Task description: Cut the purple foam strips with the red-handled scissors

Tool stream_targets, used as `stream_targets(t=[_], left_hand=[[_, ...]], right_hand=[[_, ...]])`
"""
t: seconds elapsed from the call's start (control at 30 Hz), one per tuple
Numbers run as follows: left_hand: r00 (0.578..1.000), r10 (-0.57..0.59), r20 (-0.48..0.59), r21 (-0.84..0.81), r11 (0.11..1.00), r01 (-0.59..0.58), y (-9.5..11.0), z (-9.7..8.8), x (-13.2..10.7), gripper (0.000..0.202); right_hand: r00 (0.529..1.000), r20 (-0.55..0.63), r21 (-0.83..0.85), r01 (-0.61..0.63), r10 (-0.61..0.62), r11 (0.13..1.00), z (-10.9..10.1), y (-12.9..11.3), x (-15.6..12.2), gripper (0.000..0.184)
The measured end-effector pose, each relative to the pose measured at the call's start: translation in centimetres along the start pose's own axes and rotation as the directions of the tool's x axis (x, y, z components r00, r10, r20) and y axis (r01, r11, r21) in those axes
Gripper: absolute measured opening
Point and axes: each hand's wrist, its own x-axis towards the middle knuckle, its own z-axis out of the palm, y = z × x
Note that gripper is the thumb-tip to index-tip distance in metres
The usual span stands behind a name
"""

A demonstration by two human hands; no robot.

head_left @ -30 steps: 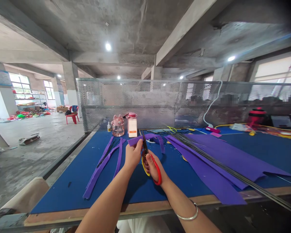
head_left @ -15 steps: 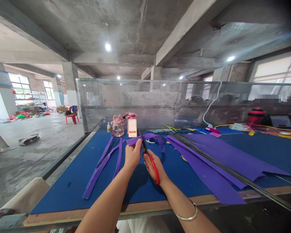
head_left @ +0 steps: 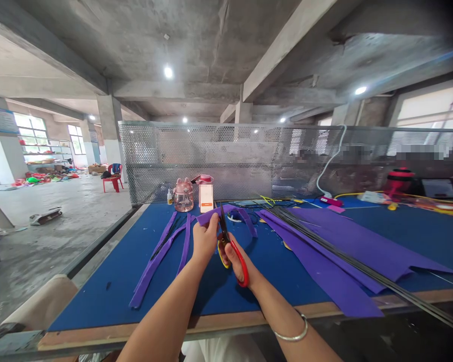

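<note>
Between the thumb and fingers of my left hand (head_left: 206, 236) is pinched a purple fabric strip (head_left: 245, 221), whose far end droops to the right. My right hand (head_left: 239, 261) grips a pair of scissors (head_left: 225, 232) with red and yellow handles. The dark blades point up and away, right beside my left fingertips, and cross the strip. Left of my hands, cut purple strips (head_left: 151, 276) lie on the blue tabletop (head_left: 109, 271) with several thin dark wires.
Large purple fabric sheets (head_left: 324, 251) lie at the right under a bundle of long dark wires (head_left: 347, 261). Behind my hands stand a pink bottle (head_left: 183, 195) and a lit phone (head_left: 206, 197). A perforated metal screen (head_left: 219, 166) borders the table's back.
The scissors' handles have spread, and the yellow one now shows left of my right hand. My left hand and the strip have hardly moved.
</note>
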Motion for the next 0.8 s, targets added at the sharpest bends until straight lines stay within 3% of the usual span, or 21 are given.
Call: stream_targets(t=[0.17, 0.4, 0.8], left_hand=[[0.998, 0.046, 0.043, 0.066, 0.997, -0.049, 0.33, -0.03, -0.19, 0.040], [0.997, 0.028, 0.074, 0.044, 0.999, -0.032, 0.63, 0.08, -0.28, 0.041], [0.998, -0.023, 0.061, -0.047, 0.999, 0.026, 0.32, 0.14, -0.33, 0.043]], right_hand=[[0.999, -0.031, -0.058, 0.024, -0.026, 0.998, -0.10, -0.18, 0.02, 0.066], [0.989, -0.124, -0.003, -0.085, 0.084, 0.996, 0.24, -0.72, 0.20, 0.064], [0.986, -0.164, -0.141, -0.024, 0.000, 0.990, -0.37, 0.04, 0.29, 0.053]])
